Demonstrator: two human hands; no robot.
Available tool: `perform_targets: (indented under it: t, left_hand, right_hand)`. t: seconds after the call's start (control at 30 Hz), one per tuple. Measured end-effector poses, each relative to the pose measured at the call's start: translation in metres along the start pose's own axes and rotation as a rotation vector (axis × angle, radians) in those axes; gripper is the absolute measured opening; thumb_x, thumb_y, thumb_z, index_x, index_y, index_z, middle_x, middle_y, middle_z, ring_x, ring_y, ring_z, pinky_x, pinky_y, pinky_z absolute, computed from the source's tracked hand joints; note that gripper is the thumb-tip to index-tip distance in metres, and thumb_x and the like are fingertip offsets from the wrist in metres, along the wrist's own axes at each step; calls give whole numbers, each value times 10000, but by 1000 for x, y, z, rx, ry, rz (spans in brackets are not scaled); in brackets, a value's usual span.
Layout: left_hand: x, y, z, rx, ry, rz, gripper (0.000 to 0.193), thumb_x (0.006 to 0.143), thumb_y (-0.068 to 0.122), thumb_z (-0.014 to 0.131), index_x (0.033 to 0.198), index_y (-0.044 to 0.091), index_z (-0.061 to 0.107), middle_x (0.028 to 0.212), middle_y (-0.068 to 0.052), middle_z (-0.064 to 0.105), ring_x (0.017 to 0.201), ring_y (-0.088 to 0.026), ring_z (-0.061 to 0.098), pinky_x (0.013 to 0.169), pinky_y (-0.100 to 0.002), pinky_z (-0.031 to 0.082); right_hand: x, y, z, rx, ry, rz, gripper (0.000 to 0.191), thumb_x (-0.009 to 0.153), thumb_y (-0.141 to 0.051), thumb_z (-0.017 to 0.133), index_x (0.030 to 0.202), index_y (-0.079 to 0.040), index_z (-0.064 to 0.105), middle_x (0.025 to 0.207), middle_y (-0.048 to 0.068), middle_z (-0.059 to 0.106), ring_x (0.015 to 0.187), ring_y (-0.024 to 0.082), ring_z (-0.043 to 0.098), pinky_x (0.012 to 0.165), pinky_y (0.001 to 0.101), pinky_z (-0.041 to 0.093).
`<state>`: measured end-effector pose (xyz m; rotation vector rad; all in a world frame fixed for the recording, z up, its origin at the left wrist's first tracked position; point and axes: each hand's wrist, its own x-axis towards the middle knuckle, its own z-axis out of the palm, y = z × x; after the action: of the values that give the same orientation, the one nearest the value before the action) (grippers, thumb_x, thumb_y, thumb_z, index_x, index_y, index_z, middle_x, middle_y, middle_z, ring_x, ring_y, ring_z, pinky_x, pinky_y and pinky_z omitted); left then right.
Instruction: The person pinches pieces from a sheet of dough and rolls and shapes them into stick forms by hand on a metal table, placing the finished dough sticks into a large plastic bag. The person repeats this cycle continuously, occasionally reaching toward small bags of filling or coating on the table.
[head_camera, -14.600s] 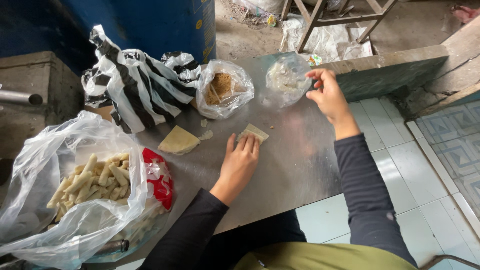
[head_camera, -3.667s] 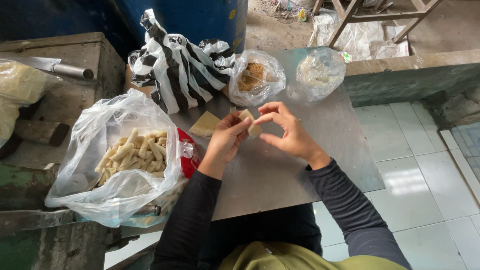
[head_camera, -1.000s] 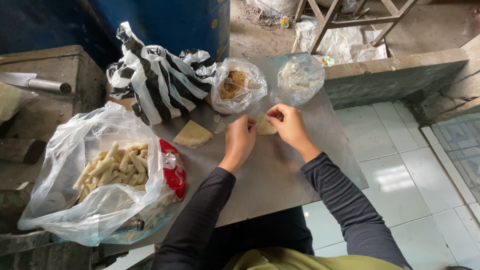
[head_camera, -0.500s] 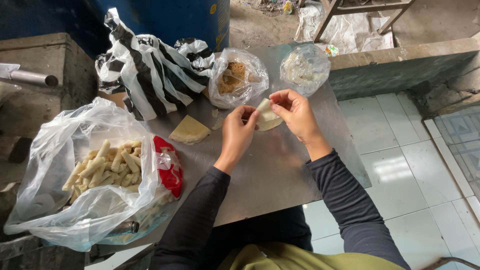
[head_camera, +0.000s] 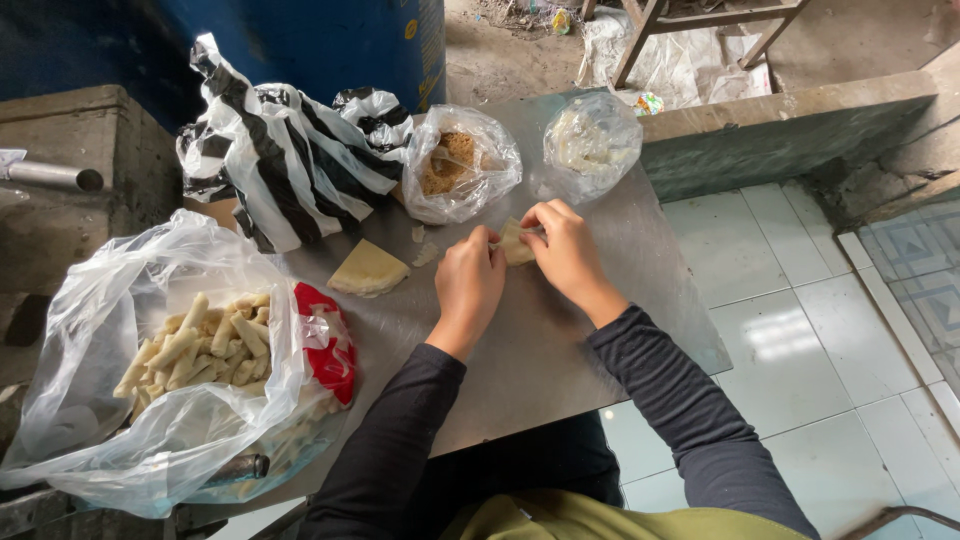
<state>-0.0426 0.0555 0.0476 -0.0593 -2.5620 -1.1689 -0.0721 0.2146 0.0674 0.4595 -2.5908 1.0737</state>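
At the middle of the grey metal worktop (head_camera: 560, 340), both hands meet on a pale wrapper roll (head_camera: 515, 243). Left hand (head_camera: 470, 285) closed, fingertips pinching the roll's left end. Right hand (head_camera: 562, 245) curled over the right side, fingers clamped on it. Hands nearly touching each other. Roll sits low, at or just above the worktop surface; cannot tell if it rests on it.

Versus half a second ago: roll was lifted and held up between the fingers, now lower and more tucked under the right hand. A second ago hands were pressing it down flat in about the same spot. Much earlier, the right hand was away at the far bag, left hand alone on the wrapper.

Stack of flat pale wrappers (head_camera: 367, 270) lies left of the hands, apart from them, same place as before. Clear bag of brown filling (head_camera: 458, 165) just beyond the hands, clear bag of whitish filling (head_camera: 592, 145) to its right. Black-and-white striped bag (head_camera: 285, 165) at the far left corner. Big clear bag of finished rolls (head_camera: 195, 345) near left, with red packaging (head_camera: 328, 345) against it. Blue drum (head_camera: 330, 45) behind.
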Motion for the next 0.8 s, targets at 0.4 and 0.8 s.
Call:
perform_targets:
  t: [0.4,0.8]
  left_hand:
    - [0,-6,11,146,28,101,83,920,181,663,908,106,696,903,-119,707,785,-368,698,647,-475,542]
    - [-6,2,7,256,76,210,113,893,203,702,880,91,686,993,-58,655,823,-272,690,617,-424,550]
  right_hand:
    - [1,24,-21,-107,244,-131,88,923,-14,669,995,-47,706,1008,159,641,944,358,651,814,417,527]
    - [62,130,-102,-632,71,-206,346,774,-44,775,1044,-256,810,1307,78,556,1258,322,487,1064,490,366]
